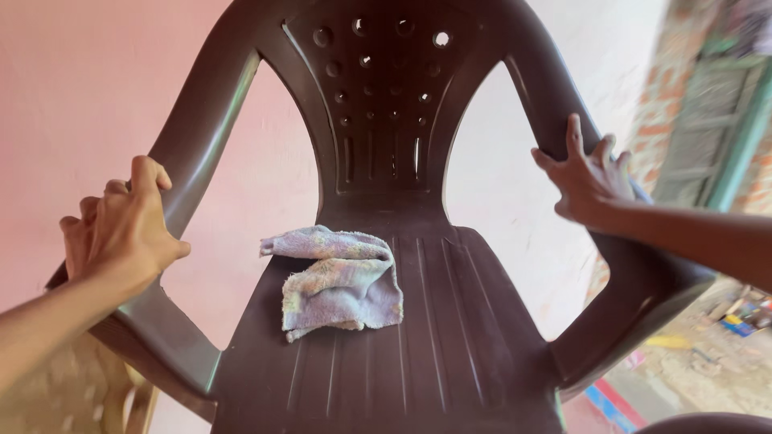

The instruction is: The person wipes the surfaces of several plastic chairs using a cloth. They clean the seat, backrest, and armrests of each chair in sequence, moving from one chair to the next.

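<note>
Hands on both armrests of a dark brown plastic chair [450, 321] fill the head view. The left hand [121, 229] is closed around the upper part of the left armrest [193, 153], fingers curled over its outer edge and thumb up along the top. The right hand [591, 177] lies on the right armrest [555, 104] with the fingers spread and pressed over its curve; it grips loosely rather than in a fist, and slight blur hides how far the fingers wrap behind.

Between the two hands, lower and nearer the left one, a crumpled cloth [342, 277] of pale lilac with faint yellow and green patches rests on the ribbed seat, just below the perforated backrest [378, 88]. Neither hand touches it; it lies loose, partly folded over itself.

Judging from how things lie, the chair is held firmly at both sides and seems lifted or tilted towards the person, since its legs are out of view and the pink wall [72, 80] shows through the gaps beneath the armrests. The cloth has been set down on the seat and is not in use. The seat surface looks free of obvious dirt, though the dim light makes that hard to judge. Past the right hand, a brick wall [667, 104] and a green door frame [748, 137] stand well apart.
</note>
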